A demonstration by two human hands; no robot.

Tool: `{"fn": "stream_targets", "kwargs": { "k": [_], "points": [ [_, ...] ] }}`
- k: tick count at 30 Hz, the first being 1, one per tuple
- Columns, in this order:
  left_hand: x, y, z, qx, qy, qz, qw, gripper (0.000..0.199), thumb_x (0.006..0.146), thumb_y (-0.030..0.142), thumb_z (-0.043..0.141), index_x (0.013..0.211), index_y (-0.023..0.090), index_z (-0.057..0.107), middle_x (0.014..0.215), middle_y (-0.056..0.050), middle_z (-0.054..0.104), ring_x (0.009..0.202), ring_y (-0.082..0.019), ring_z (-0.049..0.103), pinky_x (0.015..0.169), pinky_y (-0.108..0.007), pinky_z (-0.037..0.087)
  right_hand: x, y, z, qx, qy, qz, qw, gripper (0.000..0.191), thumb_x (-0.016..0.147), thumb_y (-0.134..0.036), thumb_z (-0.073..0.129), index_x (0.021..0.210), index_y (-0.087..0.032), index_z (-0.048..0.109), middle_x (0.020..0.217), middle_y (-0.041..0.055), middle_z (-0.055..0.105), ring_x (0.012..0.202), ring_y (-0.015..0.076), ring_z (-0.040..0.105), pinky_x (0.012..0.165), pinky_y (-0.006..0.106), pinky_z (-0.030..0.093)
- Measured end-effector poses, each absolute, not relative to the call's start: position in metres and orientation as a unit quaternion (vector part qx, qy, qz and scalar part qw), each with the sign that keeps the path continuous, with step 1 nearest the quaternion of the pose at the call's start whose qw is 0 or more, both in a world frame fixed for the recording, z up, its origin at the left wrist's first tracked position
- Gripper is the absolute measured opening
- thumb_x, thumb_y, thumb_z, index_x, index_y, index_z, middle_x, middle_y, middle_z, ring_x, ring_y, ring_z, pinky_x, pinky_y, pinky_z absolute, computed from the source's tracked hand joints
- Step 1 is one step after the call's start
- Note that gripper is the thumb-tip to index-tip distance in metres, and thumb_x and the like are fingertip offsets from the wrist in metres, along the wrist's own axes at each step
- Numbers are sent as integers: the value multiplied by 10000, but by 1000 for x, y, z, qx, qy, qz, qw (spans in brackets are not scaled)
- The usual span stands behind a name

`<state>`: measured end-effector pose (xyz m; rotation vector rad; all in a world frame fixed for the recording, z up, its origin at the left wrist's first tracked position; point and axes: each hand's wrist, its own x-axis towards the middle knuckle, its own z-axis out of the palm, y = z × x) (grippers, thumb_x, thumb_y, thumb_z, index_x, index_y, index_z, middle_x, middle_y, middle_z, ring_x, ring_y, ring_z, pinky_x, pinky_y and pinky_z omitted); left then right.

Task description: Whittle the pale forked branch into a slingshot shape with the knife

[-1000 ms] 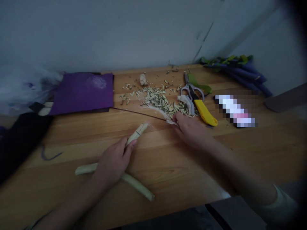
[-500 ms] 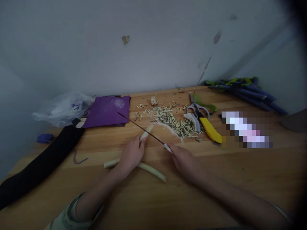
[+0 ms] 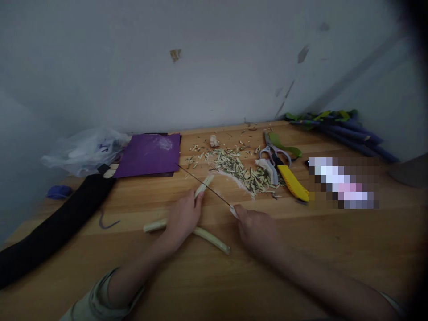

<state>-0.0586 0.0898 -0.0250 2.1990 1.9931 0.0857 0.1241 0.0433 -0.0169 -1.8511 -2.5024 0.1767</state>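
Note:
My left hand (image 3: 183, 216) is closed around a pale peeled stick (image 3: 204, 183), whose upper end sticks out past the thumb. A long thin dark rod (image 3: 217, 195) crosses over that end. My right hand (image 3: 256, 227) grips the rod by its white wrapped end (image 3: 234, 211); its far tip reaches toward the purple sheet (image 3: 147, 156). Beneath my left wrist a second peeled stick (image 3: 212, 240) lies crosswise on the table, its middle hidden. Wood shavings (image 3: 234, 167) are heaped beyond both hands.
Scissors (image 3: 274, 154) and a yellow-handled cutter (image 3: 291, 180) lie right of the shavings. Bundled dark stems (image 3: 347, 129) rest at the back right. At left are a clear plastic bag (image 3: 87, 151), a black sleeve-like object (image 3: 60, 223) and a blue roll (image 3: 59, 192).
My right hand has shifted slightly down, and the rod's far tip has drawn back toward the right. My left hand keeps its hold on the stick, almost unmoved.

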Motion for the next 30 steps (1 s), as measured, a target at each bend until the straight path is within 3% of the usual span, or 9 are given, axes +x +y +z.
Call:
{"fn": "stream_targets", "kwargs": {
  "k": [7,14,20,30],
  "points": [
    [-55,86,-24,761,642,6,99,487,887,451,134,907,154,519,762,-97,640,683,-224,607,576,-302,387,106,62,-27,-582,-813,33,15,248,755,-31,337,875,-136,527,693,106,650,592,195,607,477,269,331],
    [-55,88,-25,747,662,0,61,484,881,461,140,861,166,523,736,-85,641,659,-235,609,541,-303,386,145,24,-25,-619,-783,51,-37,186,729,-64,399,834,-171,510,603,32,626,536,162,586,453,238,265],
    [-45,76,-27,768,636,1,73,507,882,472,114,874,180,528,716,-78,646,637,-234,612,537,-308,398,114,52,-25,-606,-794,32,-41,224,802,-94,334,946,-164,490,739,66,657,630,170,612,492,246,308],
    [-34,67,-27,787,609,4,99,510,877,482,138,874,179,548,712,-88,643,642,-249,615,536,-325,414,122,21,-22,-638,-765,50,-73,204,779,-67,324,842,-174,486,616,38,633,528,164,596,425,249,250]
  ]
}}
